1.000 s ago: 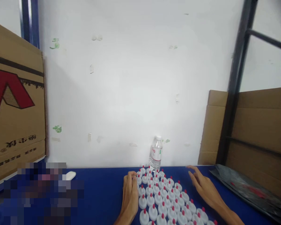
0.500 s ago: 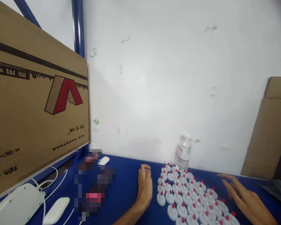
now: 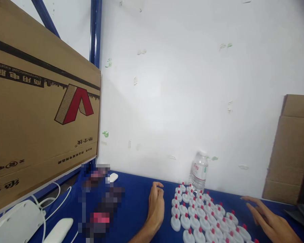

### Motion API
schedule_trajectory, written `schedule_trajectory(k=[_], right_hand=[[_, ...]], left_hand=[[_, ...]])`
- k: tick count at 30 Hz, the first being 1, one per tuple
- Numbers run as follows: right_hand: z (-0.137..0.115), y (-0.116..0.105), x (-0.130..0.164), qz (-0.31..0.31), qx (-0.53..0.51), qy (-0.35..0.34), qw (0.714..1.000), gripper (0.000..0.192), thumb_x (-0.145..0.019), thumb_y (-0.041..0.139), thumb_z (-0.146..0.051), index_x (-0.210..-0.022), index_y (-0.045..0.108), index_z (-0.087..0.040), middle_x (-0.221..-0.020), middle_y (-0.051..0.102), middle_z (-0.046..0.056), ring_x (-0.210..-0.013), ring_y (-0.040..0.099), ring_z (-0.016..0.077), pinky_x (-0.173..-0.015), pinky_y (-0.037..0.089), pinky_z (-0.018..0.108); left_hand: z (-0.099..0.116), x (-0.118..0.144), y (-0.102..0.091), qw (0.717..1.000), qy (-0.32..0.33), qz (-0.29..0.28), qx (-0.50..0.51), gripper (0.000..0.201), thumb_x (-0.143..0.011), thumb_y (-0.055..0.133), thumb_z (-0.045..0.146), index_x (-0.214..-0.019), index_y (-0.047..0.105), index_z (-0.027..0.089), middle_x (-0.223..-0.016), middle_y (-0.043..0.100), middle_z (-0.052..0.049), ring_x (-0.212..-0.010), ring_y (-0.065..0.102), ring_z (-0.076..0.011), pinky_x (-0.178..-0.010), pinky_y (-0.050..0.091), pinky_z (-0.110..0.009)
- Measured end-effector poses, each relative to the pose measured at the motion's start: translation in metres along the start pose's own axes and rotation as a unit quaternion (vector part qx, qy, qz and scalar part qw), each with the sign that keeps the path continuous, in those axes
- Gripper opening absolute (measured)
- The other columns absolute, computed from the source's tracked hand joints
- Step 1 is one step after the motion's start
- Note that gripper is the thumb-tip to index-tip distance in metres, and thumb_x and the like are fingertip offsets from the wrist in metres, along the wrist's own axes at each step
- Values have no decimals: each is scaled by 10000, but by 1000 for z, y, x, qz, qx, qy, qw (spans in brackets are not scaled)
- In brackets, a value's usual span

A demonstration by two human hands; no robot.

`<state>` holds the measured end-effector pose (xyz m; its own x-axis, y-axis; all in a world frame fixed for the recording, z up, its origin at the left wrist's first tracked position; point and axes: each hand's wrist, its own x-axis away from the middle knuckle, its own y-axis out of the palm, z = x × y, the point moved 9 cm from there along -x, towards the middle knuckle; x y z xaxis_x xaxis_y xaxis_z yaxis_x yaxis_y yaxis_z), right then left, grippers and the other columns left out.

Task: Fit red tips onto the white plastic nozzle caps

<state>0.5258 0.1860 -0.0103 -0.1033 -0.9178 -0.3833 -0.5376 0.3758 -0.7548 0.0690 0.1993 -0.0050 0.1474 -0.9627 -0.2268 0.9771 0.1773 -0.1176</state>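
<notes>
Rows of small white translucent squeeze bottles (image 3: 192,210) with red tips stand close together on the blue tabletop, running off the lower edge of the view. Left of them rests my left hand (image 3: 156,202), on its side, its fingers loosely bent toward the bottles and nothing seen in it. On the other side is my right hand (image 3: 268,217), with fingers stretched out and apart, holding nothing. A clear plastic water bottle (image 3: 199,172) with a white cap stands upright behind the rows, near the wall.
A large printed cardboard box (image 3: 40,101) fills the left. A white power strip (image 3: 17,222) with cables and a white oblong device (image 3: 59,229) lie at lower left, beside pixelated items. Another cardboard piece (image 3: 288,152) leans at right, near a dark grey item (image 3: 299,216).
The camera has tilted slightly up and turned left, so the bottles and hands sit lower in view. Both hands keep nearly the same place and pose around the bottles.
</notes>
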Motion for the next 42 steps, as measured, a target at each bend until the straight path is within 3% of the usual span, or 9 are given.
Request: schedule_trajectory(k=[8, 13, 19, 25, 32, 42], right_hand=[[0, 4, -2, 8, -22, -17, 1000, 532, -932, 424, -614, -1337, 531, -287, -597, 633, -22, -605, 674, 249, -634, 528, 321], [-7, 6, -2, 2, -19, -24, 1000, 504, -922, 437, -607, -1300, 576, -303, -589, 643, -10, -599, 678, 264, -624, 542, 333], [-29, -9, 1, 51, -1, -70, 996, 352, -892, 464, -566, -1099, 683, -384, -900, 770, 16, -798, 737, 317, -702, 579, 366], [-34, -8, 3, 27, 5, -65, 998, 379, -927, 431, -574, -1091, 637, -301, -1030, 754, 49, -922, 726, 283, -740, 562, 299], [-64, -17, 12, 32, 7, -82, 996, 379, -972, 356, -558, -881, 581, -267, -747, 694, 7, -683, 647, 216, -652, 490, 258], [-70, -15, 10, 0, 34, -81, 996, 384, -1002, 324, -509, -875, 591, -265, -749, 672, -10, -680, 620, 201, -647, 451, 259]], left_hand=[[7, 4, 0, 1000, 12, -12, 3, 197, -868, 372, 305, -981, 523, 248, -918, 582, -27, -934, 569, -227, -815, 473, -319], [12, 4, 2, 998, 44, -31, 20, 328, -713, 362, 210, -976, 557, 232, -893, 584, -34, -851, 560, -214, -691, 463, -283], [29, 6, 5, 993, 96, -52, 32, 282, -532, 403, 184, -761, 563, 226, -804, 618, -36, -849, 579, -230, -803, 458, -327], [24, -1, 2, 995, 87, -27, 30, 317, -469, 394, 102, -712, 558, 221, -669, 604, -4, -723, 601, -203, -722, 437, -302], [10, -11, 1, 997, 72, 2, 25, 409, -409, 370, 17, -700, 592, 199, -596, 598, 33, -647, 584, -163, -662, 388, -254], [10, -16, 5, 997, 68, -13, 17, 277, -497, 387, 58, -597, 604, 198, -558, 598, 23, -595, 594, -168, -632, 410, -264]])
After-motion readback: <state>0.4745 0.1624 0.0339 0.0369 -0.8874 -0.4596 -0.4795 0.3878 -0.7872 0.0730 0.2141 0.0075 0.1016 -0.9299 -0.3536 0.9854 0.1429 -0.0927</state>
